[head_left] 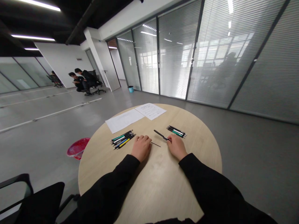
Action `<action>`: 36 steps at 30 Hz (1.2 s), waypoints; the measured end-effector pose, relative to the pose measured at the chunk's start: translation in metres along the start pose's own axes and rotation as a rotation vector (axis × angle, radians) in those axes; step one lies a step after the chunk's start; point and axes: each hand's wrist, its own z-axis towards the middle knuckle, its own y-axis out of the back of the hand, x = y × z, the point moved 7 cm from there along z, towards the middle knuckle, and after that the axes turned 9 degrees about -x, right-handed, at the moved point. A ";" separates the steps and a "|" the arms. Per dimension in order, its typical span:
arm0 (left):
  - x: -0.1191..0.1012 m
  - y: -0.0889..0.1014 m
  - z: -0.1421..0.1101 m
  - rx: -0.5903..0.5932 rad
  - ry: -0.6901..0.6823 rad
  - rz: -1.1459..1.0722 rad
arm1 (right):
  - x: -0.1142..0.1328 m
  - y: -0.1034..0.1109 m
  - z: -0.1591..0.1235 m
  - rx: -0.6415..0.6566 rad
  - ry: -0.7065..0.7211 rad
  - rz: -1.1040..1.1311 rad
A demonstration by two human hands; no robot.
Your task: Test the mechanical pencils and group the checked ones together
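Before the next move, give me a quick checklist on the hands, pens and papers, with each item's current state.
1. Right hand has hold of the black pen: ok, pinched near one end.
2. Left hand grips the thin dark rod: cannot tell; the rod sticks out beside its fingers.
3. Black pen and thin dark rod apart: ok, a gap shows between them.
4. All pens in one group: not ok; the left pen group and right pen group lie apart.
5. Papers clear of both hands: ok, they lie beyond them.

Gap between hands, pens alongside
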 end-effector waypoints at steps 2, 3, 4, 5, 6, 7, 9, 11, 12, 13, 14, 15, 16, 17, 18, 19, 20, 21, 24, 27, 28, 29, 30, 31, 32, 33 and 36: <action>-0.010 -0.001 0.004 0.002 -0.072 0.079 | -0.002 0.000 0.001 -0.020 -0.005 0.031; -0.013 -0.003 0.006 0.005 -0.102 0.106 | -0.003 0.000 0.002 -0.029 -0.007 0.046; -0.017 -0.006 0.008 0.008 -0.129 0.126 | -0.004 0.000 0.002 -0.036 -0.010 0.061; -0.020 -0.008 0.010 0.009 -0.152 0.139 | -0.006 0.000 0.002 -0.043 -0.014 0.077; -0.023 -0.010 0.012 0.008 -0.172 0.146 | -0.007 -0.001 0.003 -0.050 -0.019 0.092; -0.027 -0.012 0.013 0.007 -0.192 0.150 | -0.008 -0.001 0.003 -0.058 -0.027 0.107; -0.033 -0.017 0.015 0.006 -0.226 0.161 | -0.011 -0.003 0.003 -0.069 -0.046 0.137; -0.038 -0.021 0.017 0.009 -0.255 0.157 | -0.015 -0.005 0.004 -0.072 -0.065 0.159; -0.040 -0.023 0.018 0.011 -0.267 0.155 | -0.016 -0.006 0.004 -0.072 -0.073 0.169; -0.042 -0.025 0.018 0.014 -0.278 0.153 | -0.017 -0.007 0.004 -0.070 -0.079 0.178; -0.043 -0.026 0.019 0.017 -0.286 0.151 | -0.018 -0.008 0.005 -0.068 -0.084 0.186; -0.043 -0.028 0.020 0.021 -0.294 0.150 | -0.019 -0.009 0.005 -0.065 -0.089 0.192; -0.043 -0.029 0.021 0.024 -0.301 0.146 | -0.020 -0.010 0.005 -0.062 -0.094 0.196; -0.043 -0.030 0.022 0.025 -0.308 0.142 | -0.022 -0.011 0.005 -0.061 -0.100 0.196; -0.043 -0.030 0.023 0.024 -0.317 0.138 | -0.023 -0.012 0.006 -0.060 -0.106 0.195; -0.044 -0.031 0.023 0.021 -0.326 0.135 | -0.024 -0.013 0.006 -0.061 -0.111 0.193; -0.044 -0.031 0.024 0.017 -0.338 0.134 | -0.024 -0.013 0.006 -0.063 -0.115 0.193; -0.044 -0.032 0.024 0.014 -0.350 0.136 | -0.025 -0.014 0.006 -0.065 -0.115 0.196; -0.046 -0.033 0.023 0.009 -0.381 0.145 | -0.025 -0.014 0.006 -0.078 -0.115 0.208; -0.048 -0.032 0.022 -0.009 -0.397 0.156 | -0.025 -0.012 0.007 -0.095 -0.125 0.221; -0.048 -0.031 0.022 -0.019 -0.399 0.161 | -0.026 -0.012 0.007 -0.101 -0.129 0.229; -0.048 -0.029 0.022 -0.028 -0.399 0.165 | -0.026 -0.011 0.007 -0.108 -0.133 0.238; -0.048 -0.027 0.022 -0.036 -0.398 0.166 | -0.027 -0.010 0.007 -0.115 -0.137 0.248; -0.049 -0.024 0.022 -0.046 -0.394 0.164 | -0.028 -0.010 0.007 -0.122 -0.141 0.258; -0.049 -0.020 0.022 -0.056 -0.390 0.158 | -0.029 -0.009 0.008 -0.131 -0.145 0.268; -0.050 -0.016 0.022 -0.066 -0.386 0.147 | -0.029 -0.009 0.008 -0.141 -0.148 0.279; -0.051 0.002 0.023 -0.112 -0.356 0.100 | -0.030 -0.007 0.008 -0.167 -0.157 0.314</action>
